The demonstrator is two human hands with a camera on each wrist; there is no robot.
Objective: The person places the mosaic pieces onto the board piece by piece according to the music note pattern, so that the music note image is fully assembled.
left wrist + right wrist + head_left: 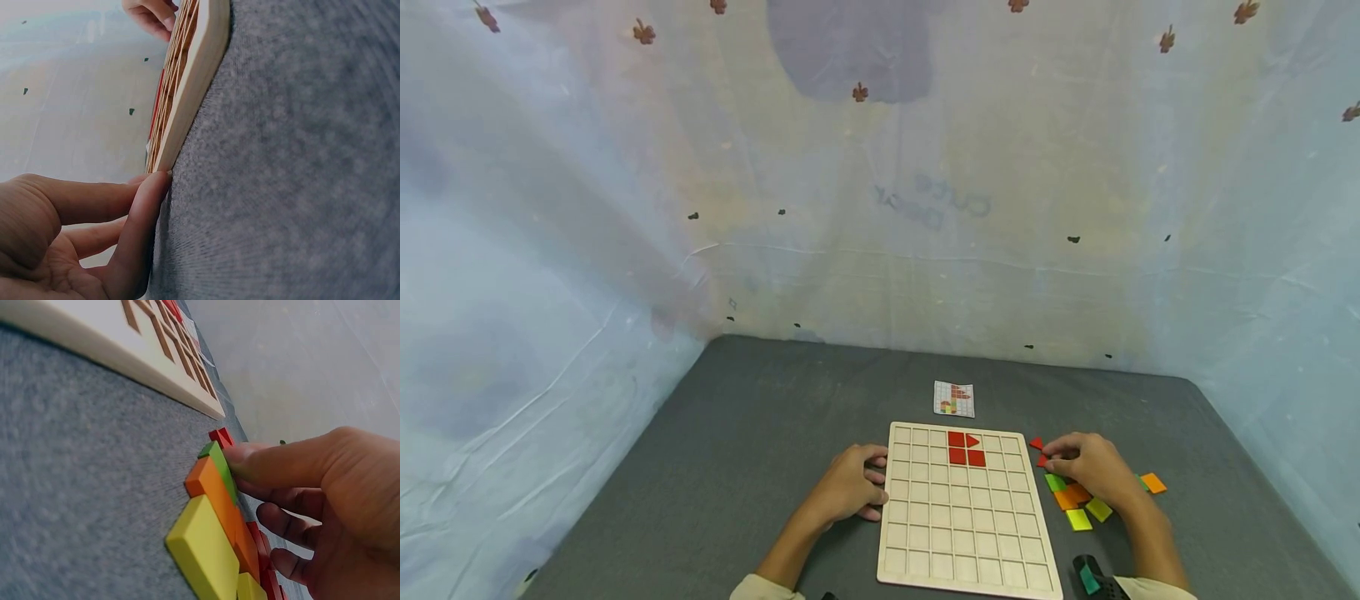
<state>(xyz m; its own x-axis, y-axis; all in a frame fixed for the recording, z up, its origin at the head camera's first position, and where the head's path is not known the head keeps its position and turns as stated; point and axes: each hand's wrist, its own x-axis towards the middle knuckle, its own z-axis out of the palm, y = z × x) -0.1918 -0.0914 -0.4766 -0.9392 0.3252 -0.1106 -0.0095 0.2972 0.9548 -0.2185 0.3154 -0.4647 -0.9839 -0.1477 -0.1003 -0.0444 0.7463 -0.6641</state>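
A wooden grid board lies on the grey table, with three red square tiles and a red triangle tile in its upper cells. Against the board's left edge rests my left hand, its fingertips touching the wooden side. Off the board's right side, my right hand pinches a small red tile between thumb and forefinger. Another red triangle lies just beyond those fingertips. Under and beside the hand are a green tile, orange tiles and yellow tiles.
Behind the board lies a small printed pattern card with coloured shapes. An orange tile sits to the right of the right wrist. Pale patterned sheeting hangs around the table's back and sides.
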